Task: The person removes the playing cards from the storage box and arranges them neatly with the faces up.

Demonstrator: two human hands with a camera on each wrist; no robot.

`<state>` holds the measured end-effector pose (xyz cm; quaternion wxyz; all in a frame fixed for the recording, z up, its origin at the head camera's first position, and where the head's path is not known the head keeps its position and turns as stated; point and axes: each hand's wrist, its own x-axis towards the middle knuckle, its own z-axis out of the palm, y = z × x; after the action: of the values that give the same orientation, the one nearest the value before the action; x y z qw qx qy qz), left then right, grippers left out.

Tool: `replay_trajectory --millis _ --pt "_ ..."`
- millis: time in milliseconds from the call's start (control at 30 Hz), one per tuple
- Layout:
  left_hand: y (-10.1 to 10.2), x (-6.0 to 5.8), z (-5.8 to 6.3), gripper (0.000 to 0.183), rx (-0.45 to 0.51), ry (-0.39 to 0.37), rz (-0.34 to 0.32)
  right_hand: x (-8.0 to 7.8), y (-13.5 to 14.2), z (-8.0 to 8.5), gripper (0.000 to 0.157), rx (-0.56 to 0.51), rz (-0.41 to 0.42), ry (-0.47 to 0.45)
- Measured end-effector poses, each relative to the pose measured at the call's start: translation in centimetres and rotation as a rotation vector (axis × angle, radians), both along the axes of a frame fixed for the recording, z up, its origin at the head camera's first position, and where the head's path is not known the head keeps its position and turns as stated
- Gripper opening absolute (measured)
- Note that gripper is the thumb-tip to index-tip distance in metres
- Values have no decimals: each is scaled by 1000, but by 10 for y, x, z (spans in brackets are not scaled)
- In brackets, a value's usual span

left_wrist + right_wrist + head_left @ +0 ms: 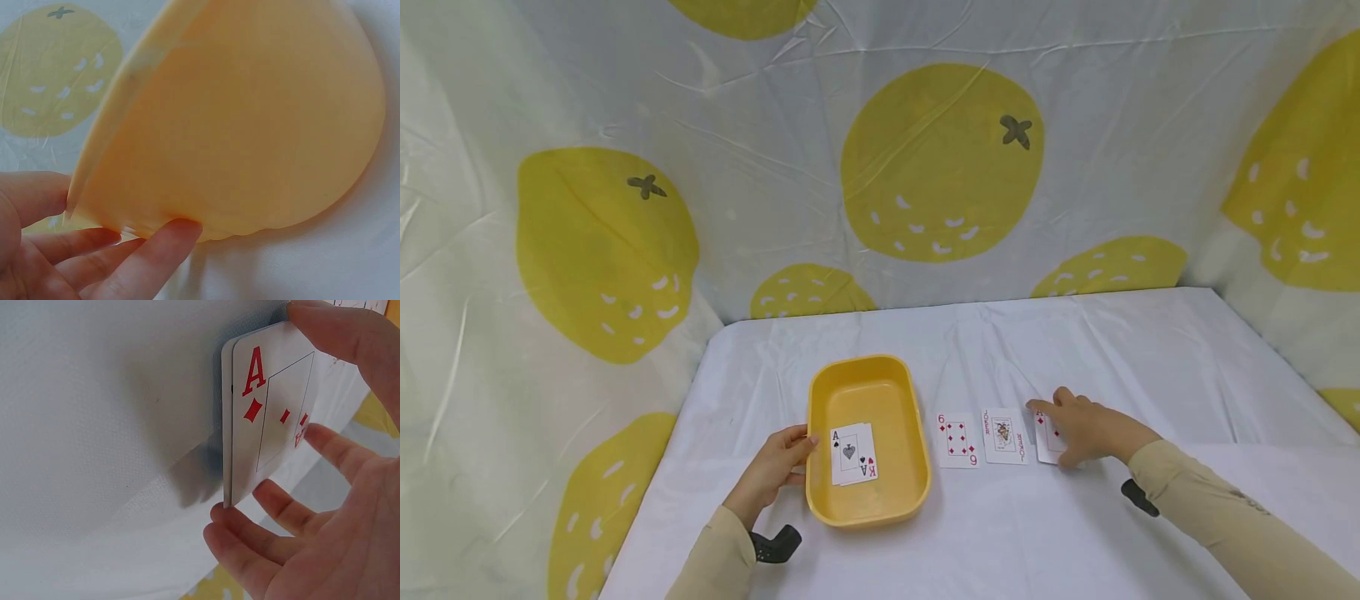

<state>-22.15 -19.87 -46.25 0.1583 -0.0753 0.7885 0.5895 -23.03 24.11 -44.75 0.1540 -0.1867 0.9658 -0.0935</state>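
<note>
My left hand [775, 467] grips the left side of a yellow plastic tray [917, 450], thumb at the rim and fingers against the outer wall. In the tray lies an ace of spades [850, 450], overlapping a king of hearts that shows only at its edges. My right hand [1093, 429] reaches over an ace of diamonds [275, 419], holding it between the thumb at one edge and fingertips at the opposite edge. Another card lies directly beneath that ace, with only its border showing. In the head view the hand hides much of the ace [1047, 437].
Between the tray and my right hand, a six of diamonds [957, 440] and a joker [1004, 435] lie face up in a row. A white cloth [1000, 533] covers the table. Lemon-patterned curtains [775, 167] hang behind and at both sides.
</note>
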Motion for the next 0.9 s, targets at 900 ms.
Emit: replay_trajectory --millis 900 --pt "0 1 0 47 -2 0 -5 0 -3 -5 66 -33 8 -41"
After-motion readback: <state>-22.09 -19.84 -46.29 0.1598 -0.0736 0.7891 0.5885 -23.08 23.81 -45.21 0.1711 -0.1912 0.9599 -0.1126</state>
